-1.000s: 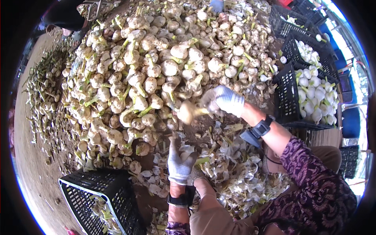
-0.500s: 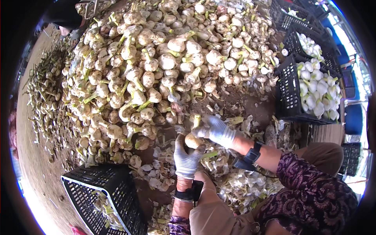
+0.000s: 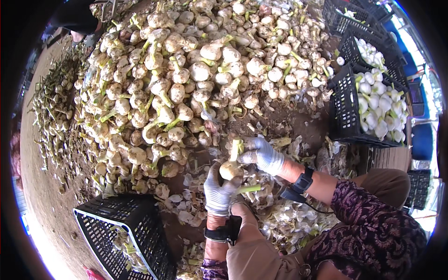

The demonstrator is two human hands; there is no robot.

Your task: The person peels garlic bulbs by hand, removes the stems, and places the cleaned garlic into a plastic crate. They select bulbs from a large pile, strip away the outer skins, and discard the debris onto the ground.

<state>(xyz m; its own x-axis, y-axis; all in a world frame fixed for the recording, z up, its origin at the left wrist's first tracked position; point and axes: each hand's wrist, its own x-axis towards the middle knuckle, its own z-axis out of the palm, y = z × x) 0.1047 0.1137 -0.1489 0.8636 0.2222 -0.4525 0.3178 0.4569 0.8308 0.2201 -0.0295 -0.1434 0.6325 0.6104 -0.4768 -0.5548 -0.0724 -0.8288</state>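
Observation:
A pale round garlic bulb (image 3: 229,171) with a short, cut, yellow-green stalk standing up is between my two hands. Wrapped round its lower side is my left hand (image 3: 218,192), in a striped white glove. Fingers of my right hand (image 3: 263,156), gloved the same way, close at the bulb's stalk and upper side; its fingertips are partly hidden. A green stalk piece (image 3: 248,188) sticks out beside my left fingers. Just beyond my hands rises a big heap of soil-stained garlic bulbs (image 3: 177,93) with stalks on.
Papery peelings (image 3: 289,219) cover the ground near my legs. A black crate (image 3: 149,233) lies tipped at the lower left with scraps inside. At the right, a black crate (image 3: 343,105) holds clean white bulbs, with more crates behind. Part of another person (image 3: 74,21) shows at upper left.
The bulb and its stalk stand more upright in my left hand, which has shifted slightly left and down. My right hand has moved slightly right, its fingers still at the stalk.

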